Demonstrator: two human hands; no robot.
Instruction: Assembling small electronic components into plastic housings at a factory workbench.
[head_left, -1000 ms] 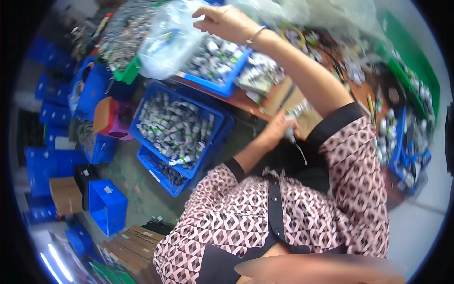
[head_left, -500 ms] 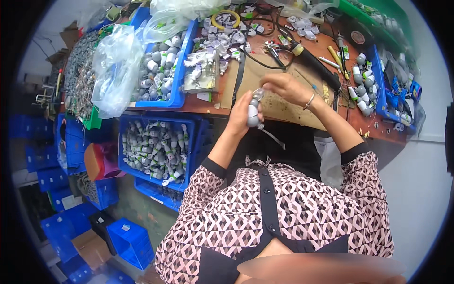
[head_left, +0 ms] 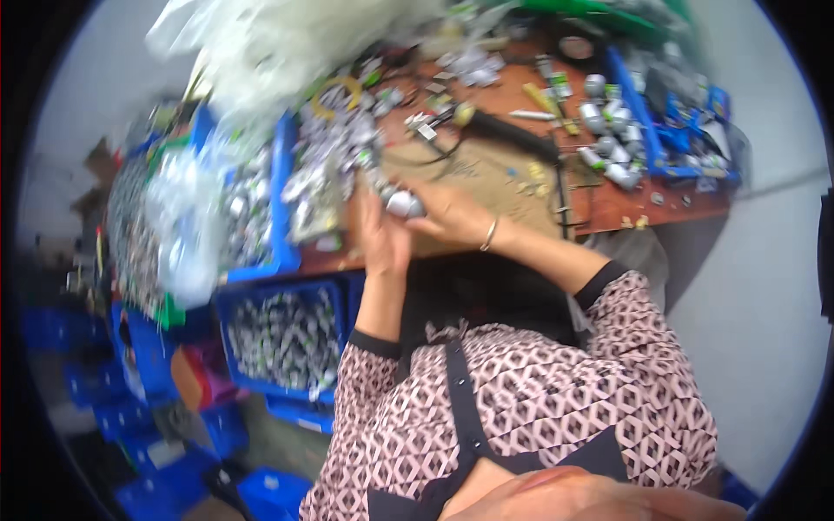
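A small grey-and-white bulb-shaped piece (head_left: 404, 204) is between my two hands above the near edge of the workbench. My right hand (head_left: 452, 213) has its fingers round the piece's grey end from the right. Against the other side rests my left hand (head_left: 383, 234), its fingers stretched out and pointing away from me. Motion blurs the fingertips and the far end of the piece. Behind the hands lies a brown cardboard sheet (head_left: 486, 178) on the bench.
Left of my hands are heaped small white parts (head_left: 334, 143) and a blue crate (head_left: 282, 195). Another blue crate (head_left: 282, 339) of grey-white pieces stands below the bench edge. A black-handled tool (head_left: 512, 139) lies beyond the cardboard; grey-white pieces (head_left: 608, 130) lie to the right.
The view has shifted and blurred. My left hand has loosened from its wrap round the piece into straight fingers. My right hand has come down round the piece's grey end.
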